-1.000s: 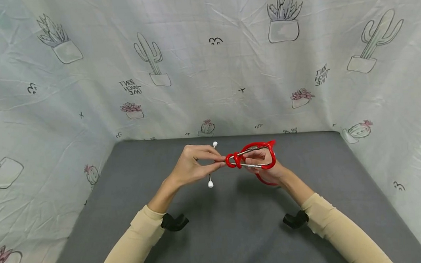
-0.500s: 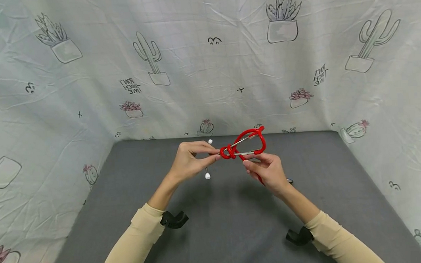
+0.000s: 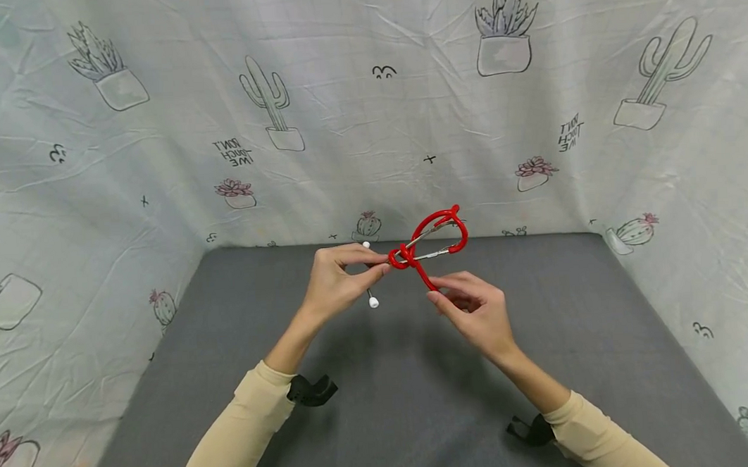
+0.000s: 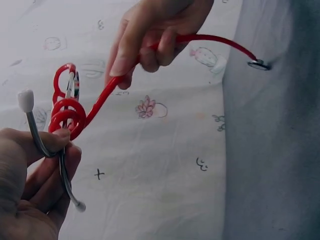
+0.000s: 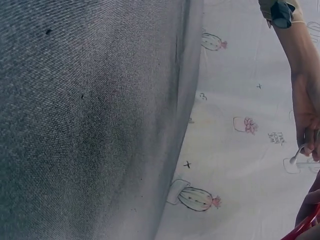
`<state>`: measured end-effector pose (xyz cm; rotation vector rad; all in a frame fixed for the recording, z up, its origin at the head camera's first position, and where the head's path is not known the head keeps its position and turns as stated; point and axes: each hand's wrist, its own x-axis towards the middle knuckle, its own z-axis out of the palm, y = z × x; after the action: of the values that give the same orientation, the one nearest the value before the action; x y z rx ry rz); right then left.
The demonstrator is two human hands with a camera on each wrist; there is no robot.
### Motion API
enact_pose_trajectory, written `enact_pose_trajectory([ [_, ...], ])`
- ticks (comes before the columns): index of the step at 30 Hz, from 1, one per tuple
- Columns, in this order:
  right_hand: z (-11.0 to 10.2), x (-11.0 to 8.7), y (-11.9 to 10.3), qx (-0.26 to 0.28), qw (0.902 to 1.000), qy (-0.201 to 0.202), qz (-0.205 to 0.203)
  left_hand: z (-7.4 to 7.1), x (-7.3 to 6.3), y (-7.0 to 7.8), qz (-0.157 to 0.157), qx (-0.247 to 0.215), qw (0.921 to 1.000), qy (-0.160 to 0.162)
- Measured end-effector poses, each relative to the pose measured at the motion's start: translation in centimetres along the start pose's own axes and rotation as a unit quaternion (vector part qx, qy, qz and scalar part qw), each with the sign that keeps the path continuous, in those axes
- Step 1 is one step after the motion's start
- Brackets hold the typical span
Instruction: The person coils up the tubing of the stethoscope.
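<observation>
A red stethoscope (image 3: 432, 278) is held up over the table, its tubing wrapped in coils (image 4: 68, 113) around the metal ear tubes. In the head view my left hand (image 3: 334, 286) pinches it between thumb and fingertips, just beside the coils. White ear tips (image 3: 373, 302) stick out above and below those fingers. Lower and to the right, my right hand (image 3: 477, 311) pinches the tubing that runs down from the coils. In the left wrist view the tail passes through the right hand, and the chest piece (image 4: 258, 64) hangs at its end.
A grey table (image 3: 396, 416) lies under both hands. Pale cloth (image 3: 343, 122) printed with cacti surrounds it at the back and sides. Black wrist mounts (image 3: 312, 390) sit at both cuffs.
My right hand has come out from behind the red loop and moved below it, now gripping the tubing. The loop has tilted upward and shifted slightly left; the left hand keeps its pinch.
</observation>
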<state>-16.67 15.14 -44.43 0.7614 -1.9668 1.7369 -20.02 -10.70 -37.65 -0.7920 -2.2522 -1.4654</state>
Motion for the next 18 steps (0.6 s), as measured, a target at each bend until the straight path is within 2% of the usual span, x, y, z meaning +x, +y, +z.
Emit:
enact_pose_trajectory([
  [8,-0.6,-0.1,-0.7,-0.050,0.9984,-0.026,-0.008,-0.2,0.9,0.0,-0.020,0.024,0.9989,0.036],
  [18,-1.3,0.1,-1.6,-0.050,0.9961,-0.073,0.005,-0.2,1.8,-1.4,-0.048,0.039,0.9957,0.069],
])
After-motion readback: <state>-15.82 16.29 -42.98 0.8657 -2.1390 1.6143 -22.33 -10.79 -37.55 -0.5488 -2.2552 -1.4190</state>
